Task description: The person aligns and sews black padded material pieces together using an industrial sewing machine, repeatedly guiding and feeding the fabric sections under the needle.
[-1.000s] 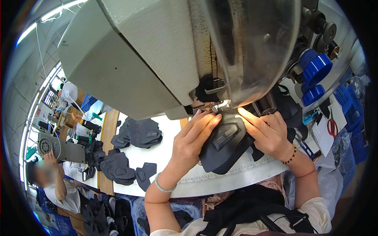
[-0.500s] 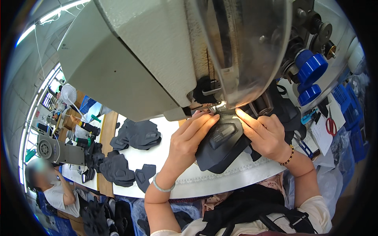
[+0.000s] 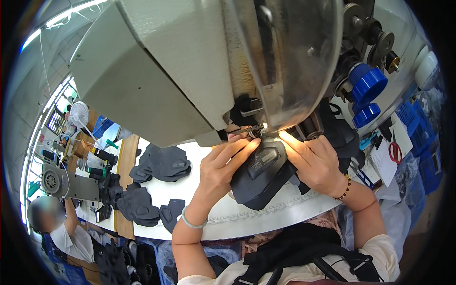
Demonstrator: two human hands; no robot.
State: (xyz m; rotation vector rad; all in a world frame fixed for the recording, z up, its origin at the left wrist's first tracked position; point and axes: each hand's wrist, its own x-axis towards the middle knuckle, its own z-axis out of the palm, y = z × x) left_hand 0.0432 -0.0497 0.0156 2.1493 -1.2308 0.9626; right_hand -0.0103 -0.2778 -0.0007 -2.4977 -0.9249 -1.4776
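Note:
A black padded fabric piece [image 3: 260,183] with a raised moulded patch lies tilted under the lit needle area of a sewing machine [image 3: 190,61]. My left hand [image 3: 217,167] grips its left edge, with the fingertips close to the presser foot [image 3: 260,128]. From the other side my right hand [image 3: 313,164] holds the piece, index finger stretched toward the needle and the other fingers bent. The machine head and its clear shield hide part of the stitching spot and some of my left fingertips.
Stacks of dark cut pieces [image 3: 161,162] lie on the white table [image 3: 237,223] at left. Red-handled scissors [image 3: 395,152], paper and blue snips [image 3: 363,175] are at right. Blue crates [image 3: 411,123] stand beyond. At far left a person [image 3: 71,240] sits beside another machine [image 3: 66,183].
Both hands and the fabric piece have shifted slightly, the piece turning a little under the needle. The view has moved slightly. At far left the other person's arm has lifted.

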